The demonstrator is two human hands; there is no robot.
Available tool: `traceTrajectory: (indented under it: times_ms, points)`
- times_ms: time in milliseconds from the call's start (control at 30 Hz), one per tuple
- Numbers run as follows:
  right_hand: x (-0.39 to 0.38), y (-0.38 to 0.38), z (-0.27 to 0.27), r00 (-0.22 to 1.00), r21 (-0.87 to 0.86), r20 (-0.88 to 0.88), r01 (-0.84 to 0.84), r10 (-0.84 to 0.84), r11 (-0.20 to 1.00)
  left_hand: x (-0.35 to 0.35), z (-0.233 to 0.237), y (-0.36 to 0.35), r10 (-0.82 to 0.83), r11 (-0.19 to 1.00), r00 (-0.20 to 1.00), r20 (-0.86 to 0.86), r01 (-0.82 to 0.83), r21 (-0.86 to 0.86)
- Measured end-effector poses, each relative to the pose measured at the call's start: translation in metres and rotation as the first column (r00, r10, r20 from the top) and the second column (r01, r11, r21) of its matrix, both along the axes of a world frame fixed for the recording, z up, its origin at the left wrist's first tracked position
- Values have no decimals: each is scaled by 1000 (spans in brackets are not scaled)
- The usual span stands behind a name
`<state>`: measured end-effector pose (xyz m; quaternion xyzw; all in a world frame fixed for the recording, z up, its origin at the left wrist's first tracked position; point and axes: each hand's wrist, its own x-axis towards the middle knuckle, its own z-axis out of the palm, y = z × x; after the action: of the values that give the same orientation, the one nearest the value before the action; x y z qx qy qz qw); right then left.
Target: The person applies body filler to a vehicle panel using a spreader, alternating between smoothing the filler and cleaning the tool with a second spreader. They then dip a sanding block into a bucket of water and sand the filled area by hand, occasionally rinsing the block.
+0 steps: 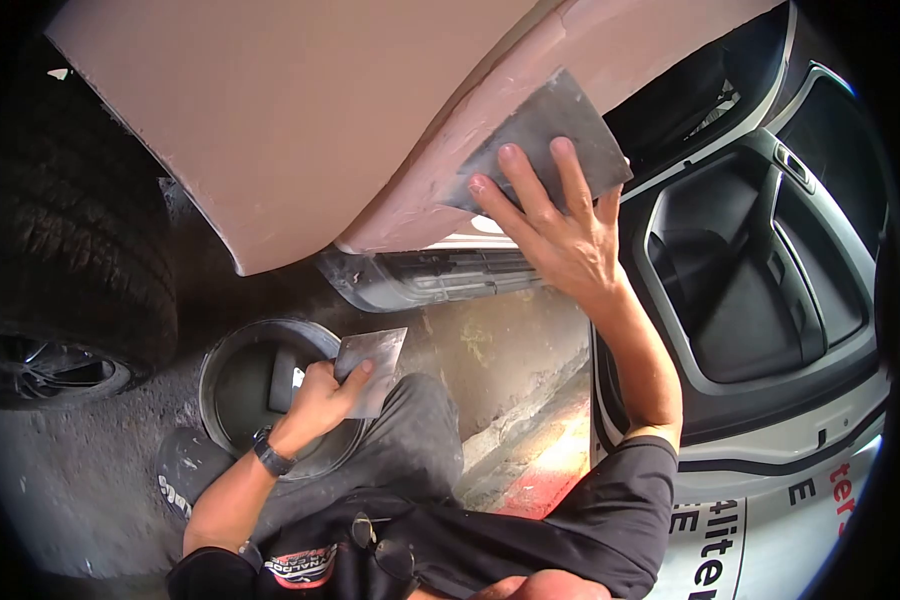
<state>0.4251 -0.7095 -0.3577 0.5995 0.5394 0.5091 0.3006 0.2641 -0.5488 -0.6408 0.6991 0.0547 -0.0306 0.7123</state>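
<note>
A flat dark grey spreader (545, 125), rectangular with straight edges, lies against the curved pinkish-beige car panel (300, 110). My right hand (570, 235) holds it, several fingers spread across its face; the thumb is hidden. Pale smears run along the panel's lower edge beside it. My left hand (325, 395), with a dark watch at the wrist, pinches a smaller grey plate (375, 365) under the thumb. This plate has whitish marks and is over the rim of a round dark bucket (208, 385). Inside the bucket is a black object (283, 380) with a white mark.
A large tyre (80, 210) stands at the left. At the right is an open car door (740, 270) with a black inner panel. Below the car panel is a grey sill piece (430, 280). My bent knee (420, 430) is close beside the bucket.
</note>
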Motion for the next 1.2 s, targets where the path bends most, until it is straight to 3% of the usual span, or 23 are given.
traceTrajectory:
  times_ms: [100,200,333,633,733,1067,1200]
  points:
    - [-5,-14,2,998,2,18,55,-55,998,0,0,-4,56,990,994,97,-43,-132]
    - [-29,-19,0,984,25,-38,177,-176,984,-3,6,-2,38,989,996,75,-27,-149]
    - [-26,-6,1,999,32,-35,-18,19,999,-7,15,0,16,991,996,84,-5,-130]
    - [-13,13,3,998,16,-49,32,-31,999,-4,10,0,18,997,996,86,-12,-78]
    - [-2,8,-2,999,28,47,24,-25,999,-2,6,0,21,998,996,86,-16,-67]
    - [-33,-16,6,984,28,-58,168,-166,985,-10,23,4,16,997,997,81,-9,-76]
    - [-25,-2,11,997,45,-73,26,-23,999,-11,28,5,-30,999,999,36,31,-22]
